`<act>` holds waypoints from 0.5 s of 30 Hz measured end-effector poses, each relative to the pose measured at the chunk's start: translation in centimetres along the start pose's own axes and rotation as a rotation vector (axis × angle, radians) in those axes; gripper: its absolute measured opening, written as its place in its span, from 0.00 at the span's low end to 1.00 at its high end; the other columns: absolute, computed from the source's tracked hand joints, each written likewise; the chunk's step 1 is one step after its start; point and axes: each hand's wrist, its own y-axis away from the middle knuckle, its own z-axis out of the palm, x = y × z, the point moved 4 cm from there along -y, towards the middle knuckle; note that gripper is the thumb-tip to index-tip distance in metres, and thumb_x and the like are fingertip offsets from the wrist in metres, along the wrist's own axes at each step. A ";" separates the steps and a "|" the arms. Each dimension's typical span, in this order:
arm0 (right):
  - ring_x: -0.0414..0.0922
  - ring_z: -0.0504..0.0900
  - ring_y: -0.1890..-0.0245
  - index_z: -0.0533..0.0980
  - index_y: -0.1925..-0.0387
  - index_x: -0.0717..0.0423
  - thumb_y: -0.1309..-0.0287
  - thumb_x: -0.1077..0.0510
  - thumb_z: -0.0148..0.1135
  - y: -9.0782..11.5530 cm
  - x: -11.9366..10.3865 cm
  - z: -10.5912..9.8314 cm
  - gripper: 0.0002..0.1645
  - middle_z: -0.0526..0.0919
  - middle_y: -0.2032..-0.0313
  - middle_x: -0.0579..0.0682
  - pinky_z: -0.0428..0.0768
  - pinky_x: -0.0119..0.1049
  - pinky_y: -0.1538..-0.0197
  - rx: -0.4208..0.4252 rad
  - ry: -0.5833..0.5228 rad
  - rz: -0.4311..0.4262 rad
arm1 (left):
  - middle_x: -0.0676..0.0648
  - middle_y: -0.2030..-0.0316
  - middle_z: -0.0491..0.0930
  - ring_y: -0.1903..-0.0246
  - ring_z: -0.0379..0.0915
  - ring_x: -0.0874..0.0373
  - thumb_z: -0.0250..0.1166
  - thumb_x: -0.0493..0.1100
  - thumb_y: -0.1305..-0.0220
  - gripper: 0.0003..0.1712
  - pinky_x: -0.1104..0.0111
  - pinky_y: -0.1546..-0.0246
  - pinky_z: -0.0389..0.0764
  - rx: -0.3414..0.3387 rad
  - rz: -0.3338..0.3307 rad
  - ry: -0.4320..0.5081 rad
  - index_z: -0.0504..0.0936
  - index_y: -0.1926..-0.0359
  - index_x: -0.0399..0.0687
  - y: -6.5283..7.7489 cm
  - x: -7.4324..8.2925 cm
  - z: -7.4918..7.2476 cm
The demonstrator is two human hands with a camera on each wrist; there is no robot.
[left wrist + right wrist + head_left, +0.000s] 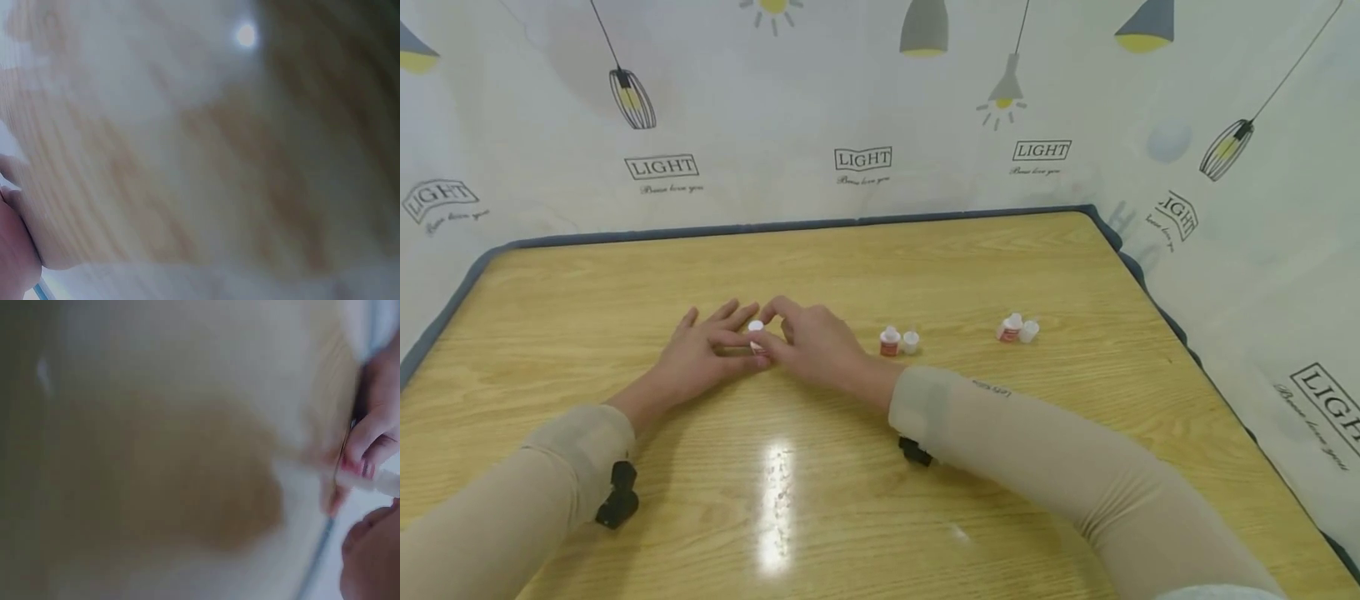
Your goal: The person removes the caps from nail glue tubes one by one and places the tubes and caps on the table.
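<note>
In the head view a small white bottle (758, 349) with a red-and-white label stands left of centre on the wooden table. My left hand (703, 357) grips its body between thumb and index finger, the other fingers spread. My right hand (822, 343) reaches in from the right, thumb and index finger at the white cap (756, 326), pinching it. The right wrist view shows the left hand (378, 419) by the red label (359, 467), with part of the right hand (375, 550) below. Only a bit of the left hand (15, 250) appears in the left wrist view.
Right of my hands stands an uncapped bottle (890, 342) beside a loose white cap (911, 342). Farther right, another uncapped bottle (1010, 328) stands next to its cap (1029, 332). Light wall covering with lamp prints borders the table (820, 500) at the back and sides.
</note>
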 end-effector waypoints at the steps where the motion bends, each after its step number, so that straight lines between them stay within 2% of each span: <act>1: 0.35 0.62 0.85 0.76 0.41 0.47 0.21 0.39 0.57 0.1 0.1 0.1 0.22 0.68 0.83 0.41 0.60 0.26 0.79 0.006 -0.015 -0.012 | 0.46 0.17 0.60 0.14 0.42 0.40 0.72 0.62 0.32 0.29 0.32 0.18 0.30 -0.001 0.002 -0.006 0.86 0.35 0.58 0.0 0.0 0.0; 5: 0.35 0.62 0.85 0.78 0.41 0.48 0.21 0.43 0.58 0.3 0.1 0.0 0.19 0.67 0.84 0.41 0.60 0.26 0.79 0.032 -0.020 -0.062 | 0.46 0.17 0.59 0.14 0.43 0.40 0.72 0.62 0.32 0.30 0.31 0.19 0.31 -0.002 0.012 -0.027 0.85 0.34 0.58 -0.2 0.2 0.1; 9: 0.35 0.65 0.84 0.80 0.41 0.49 0.20 0.43 0.58 0.4 -0.3 -0.6 0.19 0.70 0.83 0.41 0.62 0.26 0.77 0.040 0.050 -0.108 | 0.45 0.18 0.60 0.14 0.43 0.39 0.73 0.60 0.33 0.29 0.31 0.19 0.31 0.010 0.015 -0.035 0.85 0.35 0.57 -0.3 0.2 0.0; 15: 0.36 0.69 0.83 0.78 0.34 0.47 0.19 0.41 0.55 0.3 -0.5 -0.7 0.24 0.72 0.83 0.41 0.64 0.28 0.76 -0.008 0.175 -0.141 | 0.45 0.18 0.61 0.14 0.43 0.39 0.74 0.59 0.33 0.26 0.31 0.19 0.31 0.011 0.015 -0.022 0.88 0.38 0.57 -0.1 0.0 0.0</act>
